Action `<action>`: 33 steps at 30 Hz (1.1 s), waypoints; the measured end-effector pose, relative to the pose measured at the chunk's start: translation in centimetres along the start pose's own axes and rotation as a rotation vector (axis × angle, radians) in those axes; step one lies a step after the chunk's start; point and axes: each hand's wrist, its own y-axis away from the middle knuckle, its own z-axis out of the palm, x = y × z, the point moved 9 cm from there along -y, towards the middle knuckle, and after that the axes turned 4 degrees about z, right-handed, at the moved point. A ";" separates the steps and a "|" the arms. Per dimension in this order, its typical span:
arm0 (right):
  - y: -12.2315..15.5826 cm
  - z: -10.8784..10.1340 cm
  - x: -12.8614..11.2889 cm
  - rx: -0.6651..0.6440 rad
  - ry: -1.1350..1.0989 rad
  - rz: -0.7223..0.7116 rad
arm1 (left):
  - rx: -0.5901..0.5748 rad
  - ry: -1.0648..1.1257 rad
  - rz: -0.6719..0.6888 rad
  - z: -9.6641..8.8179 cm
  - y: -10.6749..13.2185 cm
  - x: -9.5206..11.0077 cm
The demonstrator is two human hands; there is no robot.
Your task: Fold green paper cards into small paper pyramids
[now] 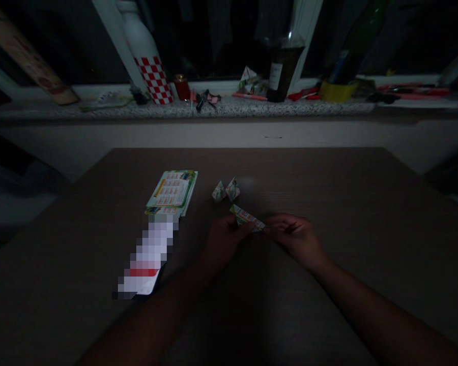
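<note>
A folded paper triangle (248, 217) with colourful print is held just above the table between my two hands. My left hand (229, 234) pinches its left and lower side, thumb on top. At the paper's right corner, the fingertips of my right hand (295, 236) are closed on it. Just beyond the paper stand two small folded paper pieces, a left one (219, 191) and a right one (232, 189), side by side. Left of my hands lies a stack of printed sheets (171, 190) in green and white. Dim light hides the finer creases.
A lit phone (148, 259), its screen pixelated, lies on the brown table (347, 193) below the sheets. Behind the table, a granite sill (229, 108) bears a white bottle with red checks (154, 76), a dark cup (282, 73) and a yellow roll (338, 91).
</note>
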 end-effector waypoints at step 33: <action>0.3 3.1 0.2 -0.224 0.039 0.032 | 0.056 -0.134 0.017 -0.2 -0.1 1.1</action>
